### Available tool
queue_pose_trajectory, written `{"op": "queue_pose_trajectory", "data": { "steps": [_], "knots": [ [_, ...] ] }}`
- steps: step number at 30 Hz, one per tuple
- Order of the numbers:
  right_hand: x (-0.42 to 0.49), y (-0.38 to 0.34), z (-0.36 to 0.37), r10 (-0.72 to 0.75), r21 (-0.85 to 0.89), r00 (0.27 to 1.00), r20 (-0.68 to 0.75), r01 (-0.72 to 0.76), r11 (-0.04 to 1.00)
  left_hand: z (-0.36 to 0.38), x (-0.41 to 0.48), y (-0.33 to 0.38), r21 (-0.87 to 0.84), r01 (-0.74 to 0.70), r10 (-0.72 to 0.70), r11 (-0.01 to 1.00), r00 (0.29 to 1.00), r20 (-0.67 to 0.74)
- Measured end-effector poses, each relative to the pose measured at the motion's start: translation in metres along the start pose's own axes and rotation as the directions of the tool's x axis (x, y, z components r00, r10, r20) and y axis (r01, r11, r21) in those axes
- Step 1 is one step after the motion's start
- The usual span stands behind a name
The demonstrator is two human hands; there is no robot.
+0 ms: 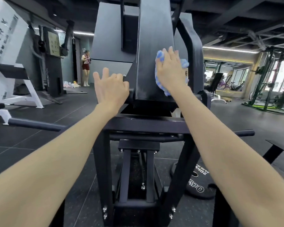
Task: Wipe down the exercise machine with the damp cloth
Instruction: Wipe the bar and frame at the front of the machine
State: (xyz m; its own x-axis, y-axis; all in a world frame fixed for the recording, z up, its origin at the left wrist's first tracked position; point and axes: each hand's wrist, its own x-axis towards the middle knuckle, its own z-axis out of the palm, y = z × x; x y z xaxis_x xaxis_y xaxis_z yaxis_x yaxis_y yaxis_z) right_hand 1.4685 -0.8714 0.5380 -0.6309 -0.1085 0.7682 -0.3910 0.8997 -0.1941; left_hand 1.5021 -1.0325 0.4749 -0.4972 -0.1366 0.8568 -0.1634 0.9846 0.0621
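A tall black exercise machine [147, 46] fills the middle of the view, with a broad sloping steel column over a bolted base frame. My right hand [170, 71] presses a blue and white cloth [161, 58] flat against the right side of that column, fingers spread over the cloth. My left hand [111, 86] is at the column's left lower edge, thumb and forefinger raised, the other fingers curled at the edge; nothing shows in it.
A black weight plate [198, 184] lies on the floor at the lower right. A white bench frame [18, 86] and a dark cable machine [53, 63] stand at the left. A person [86, 68] stands far back. Racks [269, 82] line the right side.
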Motion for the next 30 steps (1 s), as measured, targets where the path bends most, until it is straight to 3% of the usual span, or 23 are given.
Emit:
{"op": "queue_pose_trajectory", "data": {
  "steps": [1,3,5,6,7,9,11,12,14,17,20,23,25,26,28,30],
  "knots": [
    [-0.006,-0.008,0.001,-0.037,0.014,0.999,-0.016,0.038,0.999,0.004,-0.001,0.000,-0.012,-0.006,0.006,1.000,1.000,-0.014],
    [-0.036,-0.022,0.012,-0.267,0.059,0.964,0.004,0.266,0.962,0.007,-0.001,0.001,-0.029,-0.008,0.007,1.000,1.000,-0.030],
    [-0.068,-0.020,0.013,-0.509,0.025,0.860,-0.047,0.510,0.860,0.009,-0.002,-0.002,-0.005,-0.007,0.006,1.000,0.997,-0.075],
    [-0.069,-0.010,0.010,-0.562,-0.004,0.824,-0.078,0.563,0.826,0.009,-0.003,-0.002,0.003,-0.008,0.009,1.000,0.997,-0.078],
    [-0.061,-0.001,0.007,-0.534,0.041,0.843,-0.068,0.537,0.843,0.010,-0.003,-0.002,0.005,-0.016,0.016,1.000,0.997,-0.072],
    [-0.041,0.011,0.001,-0.330,0.195,0.943,0.027,0.319,0.927,0.011,-0.002,-0.002,-0.005,-0.024,0.024,1.000,0.998,-0.055],
    [-0.032,0.007,0.007,-0.045,0.216,0.997,-0.064,0.058,0.975,0.011,0.001,-0.001,-0.014,-0.017,0.016,1.000,0.999,-0.042],
    [-0.038,-0.004,0.014,0.018,0.167,0.992,-0.127,0.004,0.986,0.012,0.001,-0.001,-0.019,-0.010,0.010,1.000,0.999,-0.042],
    [-0.064,-0.029,0.034,-0.084,0.111,0.966,-0.245,0.114,0.987,0.013,0.003,-0.002,-0.008,-0.018,0.018,1.000,0.999,-0.034],
    [-0.094,-0.028,0.047,-0.402,-0.050,0.830,-0.387,0.416,0.908,0.013,0.004,-0.005,0.012,-0.053,0.053,0.999,0.999,-0.001],
    [-0.087,0.018,0.032,-0.513,-0.206,0.727,-0.457,0.474,0.856,0.015,0.004,-0.004,-0.008,-0.050,0.050,0.999,0.996,-0.068],
    [-0.094,0.059,0.022,-0.375,-0.162,0.833,-0.406,0.338,0.927,0.016,0.002,-0.004,-0.014,-0.056,0.055,0.998,0.994,-0.096],
    [-0.097,0.077,0.015,-0.085,0.069,0.920,-0.382,0.120,0.990,0.015,0.000,-0.004,-0.004,-0.058,0.058,0.998,0.994,-0.091],
    [-0.095,0.082,0.012,0.017,0.174,0.930,-0.368,0.051,0.984,0.014,0.000,-0.003,0.008,-0.057,0.057,0.998,0.995,-0.086],
    [-0.086,0.083,0.011,0.053,0.251,0.912,-0.407,0.055,0.967,0.017,0.001,-0.004,0.031,-0.051,0.053,0.998,0.995,-0.082],
    [-0.068,0.078,0.020,0.027,0.187,0.905,-0.424,0.058,0.981,0.019,0.003,-0.004,0.051,-0.040,0.045,0.998,0.994,-0.100]
  ]
}}
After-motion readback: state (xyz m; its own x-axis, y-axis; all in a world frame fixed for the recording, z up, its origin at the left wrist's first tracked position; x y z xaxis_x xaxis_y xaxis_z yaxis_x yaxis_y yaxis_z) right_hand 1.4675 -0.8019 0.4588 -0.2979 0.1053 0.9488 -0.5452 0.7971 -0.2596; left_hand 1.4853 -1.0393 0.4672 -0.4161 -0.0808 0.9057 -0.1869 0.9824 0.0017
